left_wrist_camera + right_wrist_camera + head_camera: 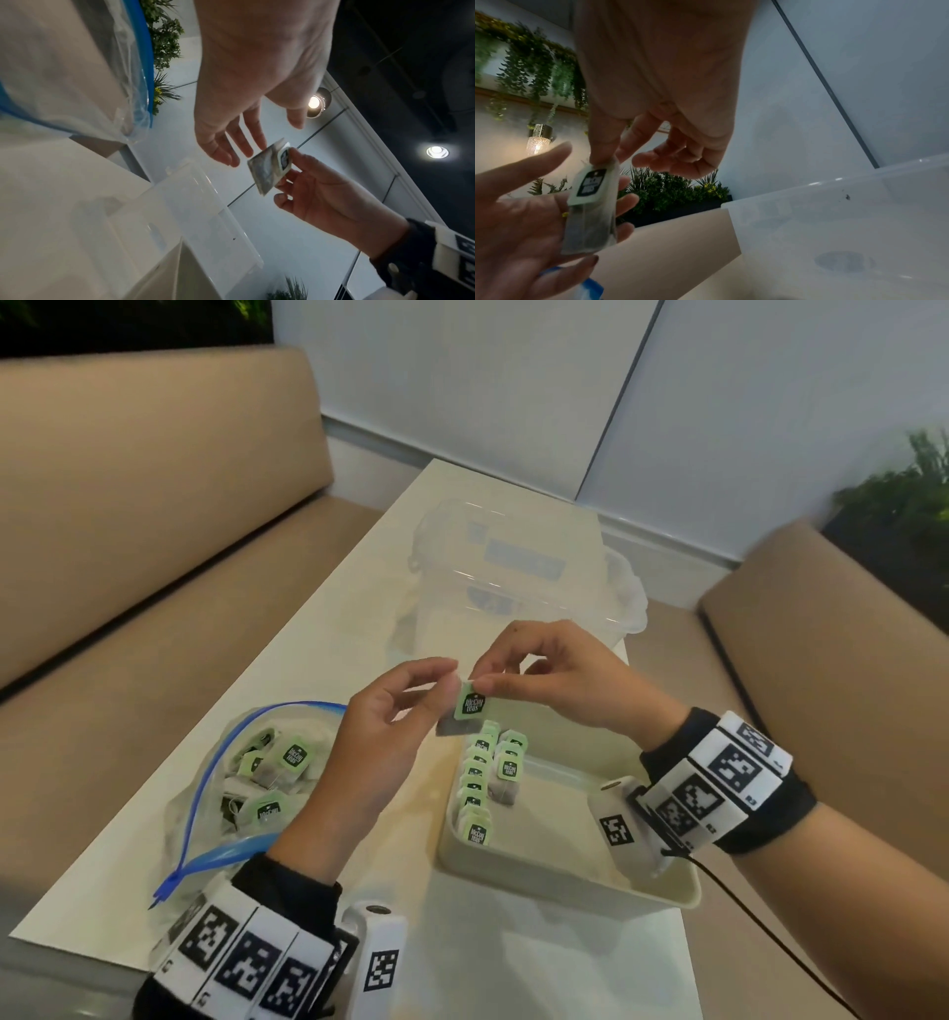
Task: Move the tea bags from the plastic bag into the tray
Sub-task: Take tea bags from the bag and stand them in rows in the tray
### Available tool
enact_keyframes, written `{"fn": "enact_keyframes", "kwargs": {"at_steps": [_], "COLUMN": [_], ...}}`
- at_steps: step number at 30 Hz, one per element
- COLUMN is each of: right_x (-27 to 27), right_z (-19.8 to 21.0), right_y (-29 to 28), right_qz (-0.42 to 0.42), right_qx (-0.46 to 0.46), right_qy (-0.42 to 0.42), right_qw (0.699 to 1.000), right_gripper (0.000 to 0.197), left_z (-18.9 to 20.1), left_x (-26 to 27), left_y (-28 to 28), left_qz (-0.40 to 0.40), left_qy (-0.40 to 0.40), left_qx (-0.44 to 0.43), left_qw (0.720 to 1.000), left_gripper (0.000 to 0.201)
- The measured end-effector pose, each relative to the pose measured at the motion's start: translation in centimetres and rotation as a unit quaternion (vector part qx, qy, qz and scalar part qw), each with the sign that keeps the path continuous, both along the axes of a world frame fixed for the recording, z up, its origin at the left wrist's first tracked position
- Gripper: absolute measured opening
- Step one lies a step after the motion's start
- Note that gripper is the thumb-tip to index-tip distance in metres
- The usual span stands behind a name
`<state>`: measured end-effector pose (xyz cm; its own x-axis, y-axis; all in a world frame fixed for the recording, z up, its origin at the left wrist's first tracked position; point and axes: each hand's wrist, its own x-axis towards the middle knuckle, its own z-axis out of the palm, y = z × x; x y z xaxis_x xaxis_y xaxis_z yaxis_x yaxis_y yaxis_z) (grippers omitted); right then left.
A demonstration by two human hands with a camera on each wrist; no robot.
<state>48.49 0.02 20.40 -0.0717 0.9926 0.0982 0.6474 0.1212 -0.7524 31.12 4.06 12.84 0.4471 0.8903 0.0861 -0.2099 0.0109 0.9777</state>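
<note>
1. A tea bag point(466, 711) hung above the tray's point(565, 878) twelve o'clock end, passing between hands: the right hand point(565, 680) pinched its top, while the left hand point(390, 711) had fingers against its side.
2. Best, I judged, to let one hand release before lowering it beside the standing row point(480, 788).
3. More remained in the plastic bag point(205, 803) at nine o'clock.
4. Whether the left hand truly gripped was unclear; the bag's depth hid the remaining count.
</note>
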Motion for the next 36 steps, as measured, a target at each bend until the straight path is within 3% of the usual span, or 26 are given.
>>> {"fn": "enact_keyframes", "kwargs": {"at_steps": [3,6,8,15,17,20,22,25,28,32,36], "right_x": [0.1,0.0,-0.1,-0.2,0.0,1.2,2.6,4.6,6.1,6.6,6.3], "right_z": [1.1,2.0,2.3,2.2,1.9,0.9,-0.1,-2.5,-5.4,-8.6,-11.1], "right_y": [-0.1,-0.2,-0.3,-0.5,-0.6,-0.6,-0.5,-0.3,0.1,1.2,2.9], "right_qz": [0.016,0.021,0.031,0.043,0.035,0.004,-0.009,-0.022,-0.019,-0.002,0.001], "right_qx": [0.036,0.053,0.054,0.036,0.019,-0.025,-0.073,-0.17,-0.267,-0.331,-0.33], "right_qy": [0.006,0.003,-0.002,-0.012,-0.008,-0.023,-0.073,-0.192,-0.295,-0.313,-0.347], "right_qw": [0.999,0.998,0.998,0.998,0.999,0.999,0.995,0.966,0.917,0.89,0.878], "right_gripper": [0.008,0.007,0.006,0.008,0.004,0.003,0.003,0.006,0.007,0.011,0.01], "left_z": [0.3,1.0,1.4,1.8,1.7,1.1,0.7,0.3,-0.1,-0.3,-0.6], "left_x": [0.1,0.2,0.3,0.4,0.4,0.0,-0.4,-1.2,-1.9,-2.5,-2.9], "left_y": [0.1,0.2,0.0,0.1,0.2,0.4,0.6,0.8,1.2,1.5,1.9], "left_qz": [-0.034,-0.004,0.02,0.029,0.023,0.013,0.02,0.046,0.058,0.07,0.083], "left_qy": [0.012,0.032,0.033,0.055,0.073,0.101,0.082,0.054,0.054,0.047,0.045], "left_qx": [0.042,0.108,0.137,0.16,0.152,0.129,0.081,0.009,-0.028,-0.038,-0.045], "left_qw": [0.998,0.994,0.99,0.985,0.985,0.986,0.993,0.997,0.996,0.996,0.995], "left_gripper": [0.038,0.017,0.013,0.005,0.019,0.057,0.047,0.017,0.022,0.023,0.024]}}
